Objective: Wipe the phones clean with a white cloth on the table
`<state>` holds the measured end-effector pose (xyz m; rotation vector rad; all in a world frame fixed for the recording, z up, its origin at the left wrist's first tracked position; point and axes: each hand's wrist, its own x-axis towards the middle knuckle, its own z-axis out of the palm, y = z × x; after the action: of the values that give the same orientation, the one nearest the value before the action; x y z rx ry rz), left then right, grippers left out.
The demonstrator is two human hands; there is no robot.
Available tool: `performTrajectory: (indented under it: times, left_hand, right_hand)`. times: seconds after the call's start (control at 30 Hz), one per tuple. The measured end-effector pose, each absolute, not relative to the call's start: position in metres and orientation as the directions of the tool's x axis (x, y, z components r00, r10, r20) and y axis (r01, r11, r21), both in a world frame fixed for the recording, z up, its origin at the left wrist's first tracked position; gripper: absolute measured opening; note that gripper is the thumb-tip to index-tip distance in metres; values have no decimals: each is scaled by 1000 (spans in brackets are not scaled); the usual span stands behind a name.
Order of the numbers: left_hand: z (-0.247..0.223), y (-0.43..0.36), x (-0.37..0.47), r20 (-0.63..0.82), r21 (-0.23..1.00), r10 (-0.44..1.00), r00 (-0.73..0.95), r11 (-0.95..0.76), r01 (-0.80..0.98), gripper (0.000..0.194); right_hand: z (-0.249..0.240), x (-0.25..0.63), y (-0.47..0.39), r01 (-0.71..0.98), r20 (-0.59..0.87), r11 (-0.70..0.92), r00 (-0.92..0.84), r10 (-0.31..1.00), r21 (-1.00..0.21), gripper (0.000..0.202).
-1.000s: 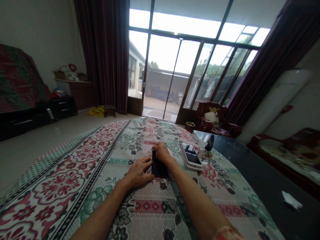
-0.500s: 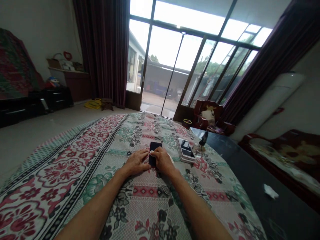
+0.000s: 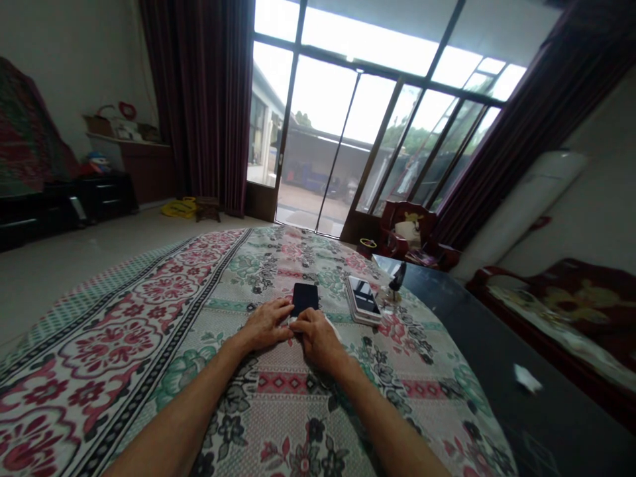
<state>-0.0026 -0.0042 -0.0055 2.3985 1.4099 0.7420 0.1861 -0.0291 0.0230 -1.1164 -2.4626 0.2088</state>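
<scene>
Biggest thing in front of me is the counter with the flowery patterned cloth (image 3: 149, 331) spread over it, and past its right edge a bare dark tabletop (image 3: 497, 344) with a scrap of white paper (image 3: 527, 379) on it. Behind all that are the big glass doors (image 3: 348, 146) with dark red curtains (image 3: 209, 99) on either side.

Closer in, there's a small stack of phones (image 3: 364, 299) with a light-coloured one on top, lying just right of where I'm working and not touching my stuff. A little dark figurine thing (image 3: 397, 281) stands beside it; can't really make out what it is.

The black phone (image 3: 305, 299) lies flat and face up on the cloth, right in front of both my hands. My left hand (image 3: 265, 324) rests flat-ish, fingers loosely curled against the phone's near left corner. My right hand (image 3: 315, 336) sits at the near edge, fingertips pinched on something small and white there, maybe a wipe or a film tab, honestly too small to tell. Neither hand has the phone itself gripped.

My read: I'm at the stage of working the bottom edge of the screen, left hand steadying. Next bit probably wants a steady hold so the phone doesn't skid on the cloth.
</scene>
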Motion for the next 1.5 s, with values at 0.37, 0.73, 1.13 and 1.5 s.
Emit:
performTrajectory:
  times: [0.37, 0.73, 1.13, 1.5]
  left_hand:
    - [-5, 0, -4, 269, 447, 859, 436, -512, 733, 62]
    - [-8, 2, -4, 275, 458, 861, 428, -509, 729, 60]
    - [-1, -2, -2, 250, 464, 876, 412, -482, 743, 60]
    - [-1, -6, 5, 287, 467, 891, 351, -450, 762, 57]
  right_hand:
    - [30, 223, -22, 681, 259, 636, -582, 771, -364, 33]
    - [25, 194, -34, 709, 326, 666, -588, 740, -232, 25]
    - [24, 213, -23, 784, 364, 554, -447, 817, -281, 35]
    - [18, 207, 1, 800, 382, 515, -392, 837, -307, 31]
